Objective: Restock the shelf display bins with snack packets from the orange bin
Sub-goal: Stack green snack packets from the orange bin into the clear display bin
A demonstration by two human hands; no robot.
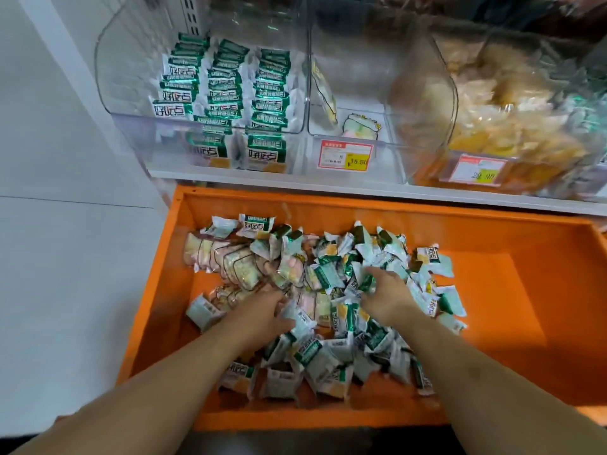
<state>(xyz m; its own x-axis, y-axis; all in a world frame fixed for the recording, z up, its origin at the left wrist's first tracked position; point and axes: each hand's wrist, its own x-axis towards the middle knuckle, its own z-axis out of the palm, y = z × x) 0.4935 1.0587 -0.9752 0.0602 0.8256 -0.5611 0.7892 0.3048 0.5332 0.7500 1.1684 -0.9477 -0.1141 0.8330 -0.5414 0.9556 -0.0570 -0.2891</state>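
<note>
Reaching into the orange bin (492,231), both hands sat in the heaped green-and-white snack packets (331,343): left hand (262,315) pinched one, right hand (382,292) gripped another. Bare orange floor lay open at 3 o'clock; clear shelf bins (203,93) stood at 12.

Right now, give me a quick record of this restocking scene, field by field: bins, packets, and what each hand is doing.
orange bin: below the shelf, holds a loose pile of packets
green-and-white packets: most of the pile
pale packets: at the pile's left
left display bin: clear, three neat rows of green-and-white packets
middle display bin: clear, nearly empty, a few pale packets
right display bin: clear, full of yellowish snacks
left hand: in the pile, grip unclear
right hand: in the pile, fingers around a green packet
</note>
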